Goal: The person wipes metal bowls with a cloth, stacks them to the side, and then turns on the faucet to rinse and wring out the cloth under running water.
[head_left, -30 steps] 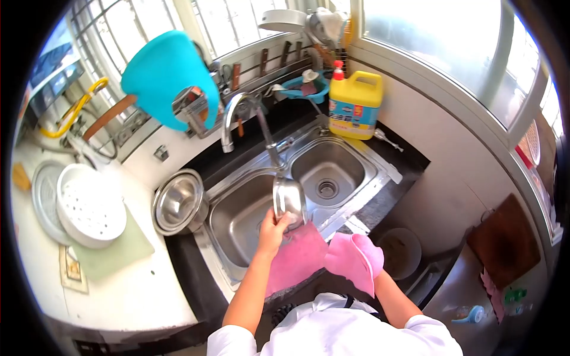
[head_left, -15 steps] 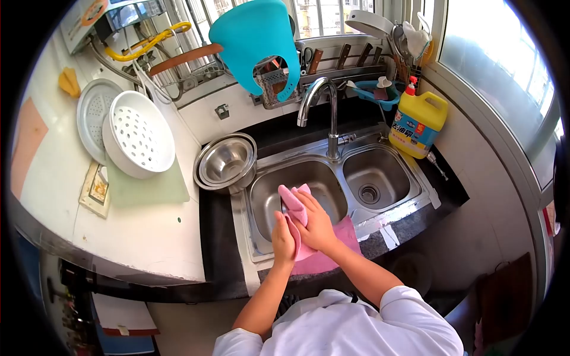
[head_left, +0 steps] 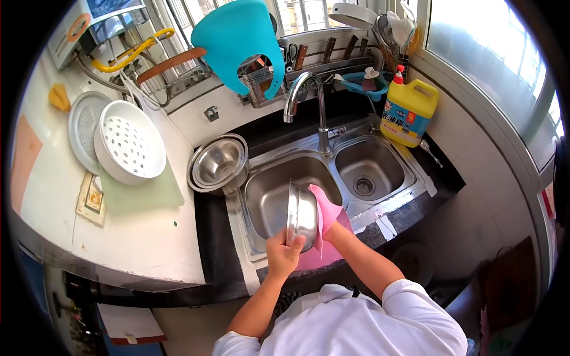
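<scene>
Over the near part of the large sink basin [head_left: 264,204], a shiny stainless steel bowl [head_left: 304,216] is tipped on its side. My left hand [head_left: 284,255] grips its lower rim, the thumb on the outer wall. A pink cloth [head_left: 325,210] drapes over my right hand [head_left: 336,232] and lies against the bowl's outer right side; the fingers are hidden beneath it. Below the bowl, more pink cloth [head_left: 314,258] spreads over the sink's front edge.
Stacked metal bowls [head_left: 219,166] stand left of the sink. The faucet [head_left: 323,113] arches behind the basins. A yellow detergent jug [head_left: 409,113] is at the back right. A white colander [head_left: 130,142] rests on the left counter, and a teal silicone piece [head_left: 237,44] hangs above.
The bowl has turned up on its side and shows its outer wall. My right hand has moved from the folded cloth near my left hand to the bowl's right side.
</scene>
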The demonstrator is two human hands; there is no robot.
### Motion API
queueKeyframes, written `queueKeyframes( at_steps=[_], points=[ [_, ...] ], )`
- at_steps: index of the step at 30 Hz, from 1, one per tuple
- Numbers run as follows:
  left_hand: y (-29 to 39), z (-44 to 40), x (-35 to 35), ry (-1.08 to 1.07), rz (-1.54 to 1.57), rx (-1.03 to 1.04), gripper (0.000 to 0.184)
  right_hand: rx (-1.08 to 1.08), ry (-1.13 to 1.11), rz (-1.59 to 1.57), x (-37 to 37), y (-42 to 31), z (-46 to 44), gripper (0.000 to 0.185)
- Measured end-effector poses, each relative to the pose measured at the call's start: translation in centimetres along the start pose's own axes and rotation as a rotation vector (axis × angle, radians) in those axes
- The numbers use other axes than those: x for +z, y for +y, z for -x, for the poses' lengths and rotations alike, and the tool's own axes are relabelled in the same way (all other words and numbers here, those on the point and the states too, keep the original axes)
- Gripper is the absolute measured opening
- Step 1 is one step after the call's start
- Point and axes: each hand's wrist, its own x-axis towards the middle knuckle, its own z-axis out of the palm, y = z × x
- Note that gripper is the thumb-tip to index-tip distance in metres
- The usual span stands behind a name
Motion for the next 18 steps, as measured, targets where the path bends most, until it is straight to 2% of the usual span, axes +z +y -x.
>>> queueKeyframes(
  at_steps=[1,2,3,4,5,6,7,8,10,11,12,14,15,16,17,18],
  points=[
    [-1.0,-0.1,0.2,0.093,0.033,-0.041,0.051,-0.045,0.123,-0.004,1.1,0.8,0.5,0.050],
    [-2.0,-0.4,0.4,0.091,0.032,-0.039,0.051,-0.090,0.247,-0.007,1.5,1.8,0.8,0.051],
    [-2.9,-0.8,0.8,0.231,0.171,-0.181,0.048,-0.149,0.199,0.008,0.9,2.8,0.6,0.049],
    [-2.9,-1.3,1.1,0.371,0.310,-0.321,0.048,-0.314,0.316,0.048,1.1,3.7,0.2,0.041],
    [-2.7,-1.7,1.2,0.435,0.455,-0.383,0.047,-0.295,0.374,0.186,1.0,4.1,1.0,0.037],
    [-2.5,-2.3,1.4,0.436,0.452,-0.382,0.047,-0.274,0.433,0.324,0.9,4.4,1.8,0.032],
    [-2.2,-2.8,1.7,0.538,0.519,-0.428,0.048,-0.361,0.423,0.399,1.3,5.3,1.6,0.027],
    [-2.1,-3.0,1.9,0.640,0.586,-0.474,0.050,-0.320,0.347,0.428,0.9,6.0,1.8,0.032],
    [-2.0,-2.9,2.4,0.570,0.443,-0.362,0.046,-0.819,0.310,0.753,1.6,7.5,1.0,0.048],
    [-2.2,-2.6,2.2,0.495,0.372,-0.358,0.043,-0.706,0.198,0.857,1.5,6.7,1.6,0.064],
    [-2.4,-2.2,1.9,0.420,0.299,-0.355,0.042,-0.705,0.196,0.857,1.5,6.0,1.9,0.064],
    [-1.5,-2.0,1.8,0.369,0.221,-0.296,0.043,-0.445,0.154,1.038,2.6,4.2,2.1,0.059],
    [-1.1,-1.7,1.9,0.317,0.145,-0.240,0.045,-0.443,0.081,0.954,3.0,3.4,1.9,0.054],
    [-1.1,-1.5,2.2,0.300,0.107,-0.212,0.045,-0.496,-0.009,1.126,3.1,2.1,1.7,0.022],
    [-1.0,-1.1,2.0,0.241,0.050,-0.228,0.045,-0.494,-0.010,1.127,2.8,2.0,1.1,0.022],
    [-0.8,-0.6,1.8,0.181,-0.007,-0.239,0.046,-0.501,0.003,0.842,2.0,1.9,0.1,0.030]
  ],
)
